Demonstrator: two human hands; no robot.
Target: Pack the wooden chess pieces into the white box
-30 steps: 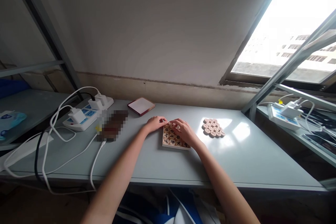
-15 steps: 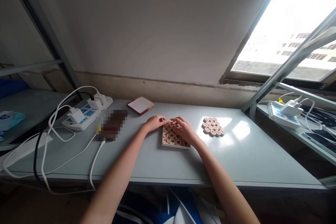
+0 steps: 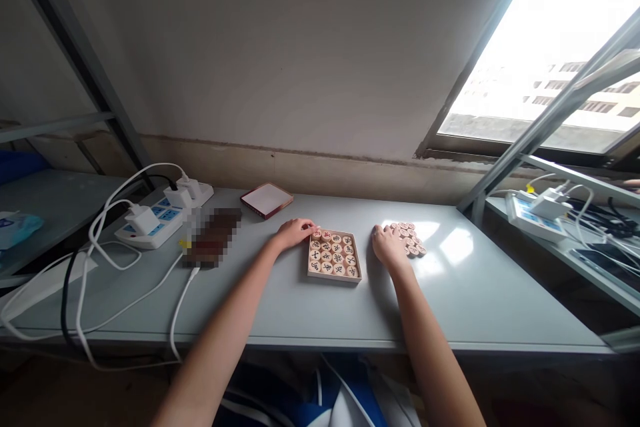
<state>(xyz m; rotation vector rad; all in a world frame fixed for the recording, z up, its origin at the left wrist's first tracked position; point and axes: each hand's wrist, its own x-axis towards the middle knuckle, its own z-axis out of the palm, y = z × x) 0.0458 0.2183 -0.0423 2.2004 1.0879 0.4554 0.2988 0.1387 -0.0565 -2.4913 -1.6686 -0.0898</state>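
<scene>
A shallow square wooden box [image 3: 334, 278] lies on the desk, filled with round Chinese chess pieces in rows, dark characters facing up. At its far left corner is my left hand [image 3: 294, 233], thumb and fingertips closed on the rim beside a corner piece. To the right of the box, my right hand [image 3: 390, 245] rests with bent fingers at the left side of a cluster of loose Chinese chess pieces [image 3: 413, 240]. The hand covers part of that cluster, and whatever is under its fingertips is hidden.
A box lid [image 3: 267, 201] lies near the wall. On the left are a white power strip [image 3: 157, 220] with plugs, trailing cables [image 3: 177, 310] and a blurred-out brown object [image 3: 214, 238]. A metal post [image 3: 500, 167] rises at the desk's right end.
My right hand has left the box and moved right to the loose pieces, uncovering the box's contents. My left hand stays at the box corner.
</scene>
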